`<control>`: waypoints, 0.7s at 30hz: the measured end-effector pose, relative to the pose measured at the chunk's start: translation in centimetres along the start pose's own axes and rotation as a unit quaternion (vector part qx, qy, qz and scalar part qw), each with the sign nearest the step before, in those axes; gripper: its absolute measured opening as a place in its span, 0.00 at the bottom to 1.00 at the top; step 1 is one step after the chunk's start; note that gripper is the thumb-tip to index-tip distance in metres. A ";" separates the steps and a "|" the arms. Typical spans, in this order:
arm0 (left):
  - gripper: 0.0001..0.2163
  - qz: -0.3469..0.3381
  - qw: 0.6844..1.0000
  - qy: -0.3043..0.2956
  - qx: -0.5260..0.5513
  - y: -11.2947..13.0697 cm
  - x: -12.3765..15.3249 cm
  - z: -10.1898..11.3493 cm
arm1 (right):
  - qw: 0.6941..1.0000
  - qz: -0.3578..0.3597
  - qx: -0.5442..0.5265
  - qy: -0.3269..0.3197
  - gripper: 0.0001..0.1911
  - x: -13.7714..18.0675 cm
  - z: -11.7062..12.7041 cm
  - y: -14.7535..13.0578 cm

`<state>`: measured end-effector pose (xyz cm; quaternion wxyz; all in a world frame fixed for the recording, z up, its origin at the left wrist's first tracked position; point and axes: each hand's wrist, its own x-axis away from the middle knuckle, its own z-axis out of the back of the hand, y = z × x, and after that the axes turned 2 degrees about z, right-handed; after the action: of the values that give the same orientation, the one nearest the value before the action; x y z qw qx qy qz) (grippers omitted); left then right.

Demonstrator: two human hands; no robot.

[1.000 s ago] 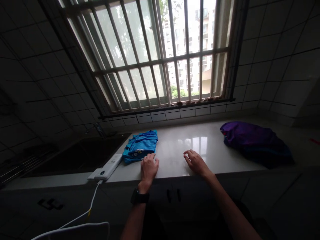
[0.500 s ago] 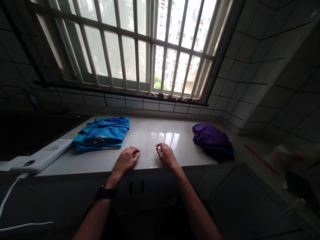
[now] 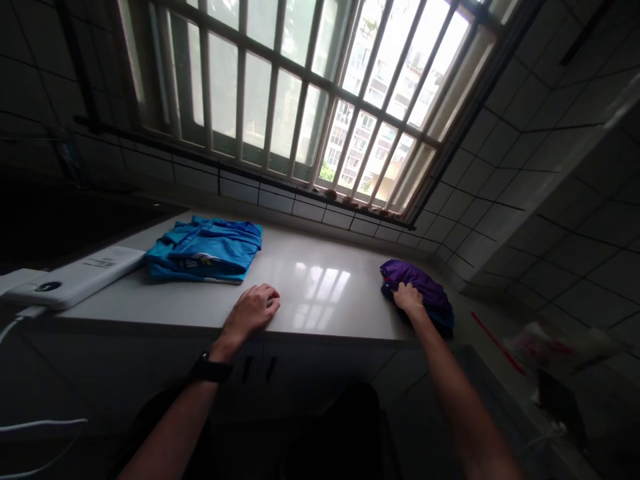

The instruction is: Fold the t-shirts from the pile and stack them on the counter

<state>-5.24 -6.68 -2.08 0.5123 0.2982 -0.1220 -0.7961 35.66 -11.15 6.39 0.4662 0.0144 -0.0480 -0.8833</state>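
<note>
My right hand (image 3: 409, 297) reaches to the purple folded cloth (image 3: 417, 281) on the right of the counter, fingers closed on its near left side. The cloth is piled over darker blue and black fabric (image 3: 443, 320); my fingertips are partly hidden there. My left hand (image 3: 253, 308) rests at the counter's front edge, loosely curled with the thumb apart from the fingers, and nothing shows in it. Beyond it and to its left lies a folded bright blue garment (image 3: 210, 250) with a small printed mark, apart from the hand.
A white power bank (image 3: 83, 277) with a plugged-in cable lies at the left on the pale counter (image 3: 300, 267). Behind is a barred window (image 3: 285, 87). At the far right are a red strip (image 3: 495, 341), a plastic bag (image 3: 537, 343) and a dark object (image 3: 560, 407).
My right hand has moved right from the middle of the counter and taken hold of the purple cloth. My left hand stays at the edge. The view has tilted.
</note>
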 end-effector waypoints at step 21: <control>0.10 0.001 0.999 0.025 0.038 0.0 0.2 -0.2 | 0.929 0.172 -0.073 0.320 0.24 4.1 19.7 -7.4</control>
<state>-5.19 -6.85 -2.35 0.5043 0.3368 -0.1397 -0.7828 25.86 -9.02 25.30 0.6009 0.2541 0.1668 -0.7393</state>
